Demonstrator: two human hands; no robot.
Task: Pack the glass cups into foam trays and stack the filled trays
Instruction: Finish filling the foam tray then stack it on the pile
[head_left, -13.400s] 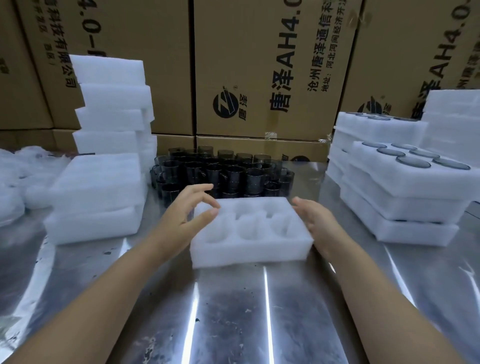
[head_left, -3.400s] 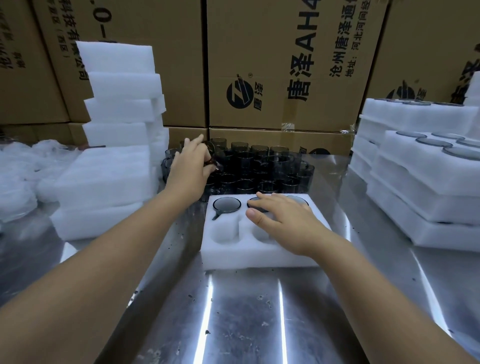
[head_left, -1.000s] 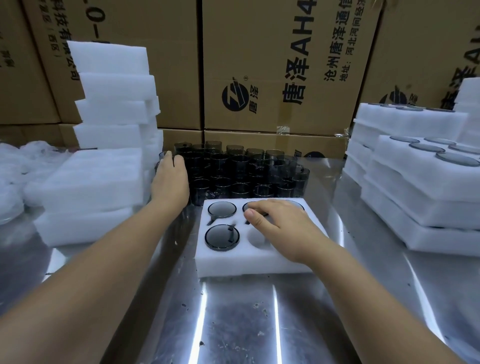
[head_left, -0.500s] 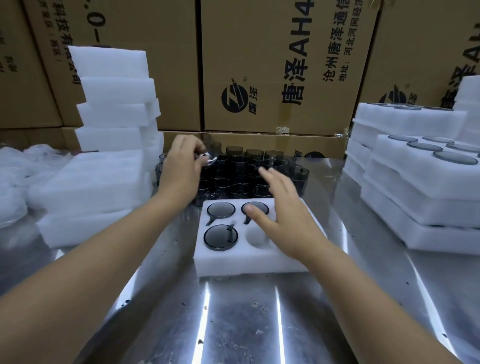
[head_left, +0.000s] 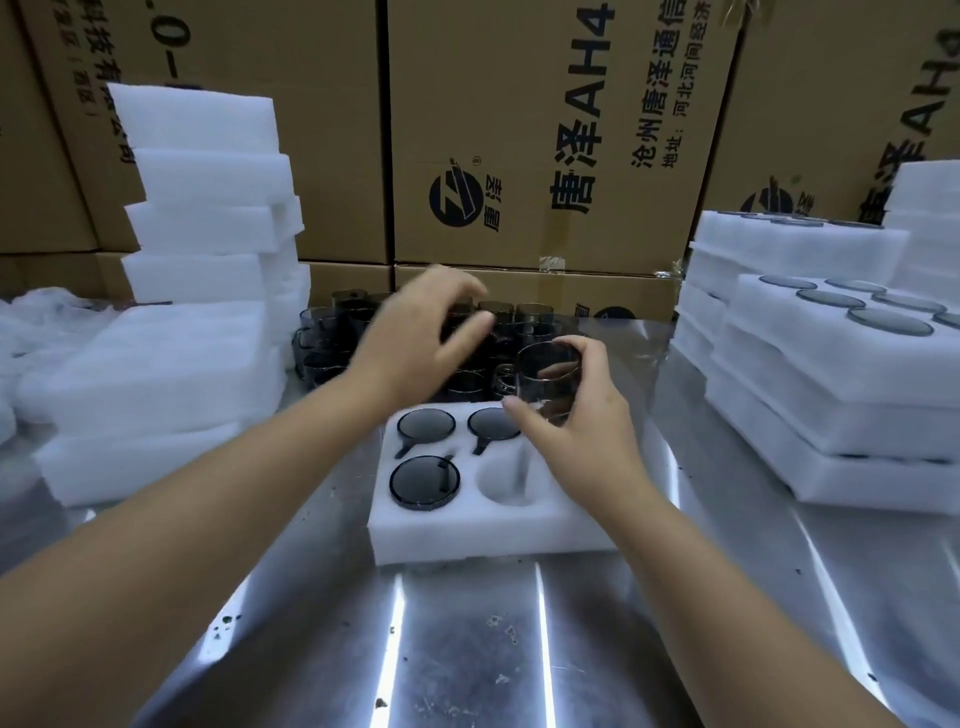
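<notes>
- Your right hand (head_left: 582, 431) has its fingers (head_left: 592, 353) and thumb clamped round the wall of a smoky dark glass cup (head_left: 548, 384), with the handle poking out to the left.
- That cup is up in the air, roughly upright, over the back right part of the white foam tray with round wells (head_left: 483, 535). It's not seated in any well.
- The tray lies flat on the shiny steel counter (head_left: 467, 649), right in front of you.
- Three cups already sit in it: the back-left cup (head_left: 426, 423), the back-middle cup (head_left: 491, 423) and the front-left cup (head_left: 425, 482). Each shows a dark round face, with its handle in the side slot.
- The front-middle well (head_left: 506, 480) shows bare foam. The wells on the right are hidden behind your hand and wrist.
- Your left hand (head_left: 410, 348) hovers over the loose dark glass cups (head_left: 332, 338). It's pretty blurry, with fingers apart and loosely curved, gripping nothing I can make out.
- Those loose cups huddle just behind the tray, in front of the brown cardboard boxes (head_left: 519, 130).
- The empty white foam trays (head_left: 202, 208) are piled up on your left.
- The filled white foam trays (head_left: 831, 374) are stacked on your right, with dark round cup faces showing on top.
- Crinkly clear plastic wrap (head_left: 31, 322) sits at the far left.
</notes>
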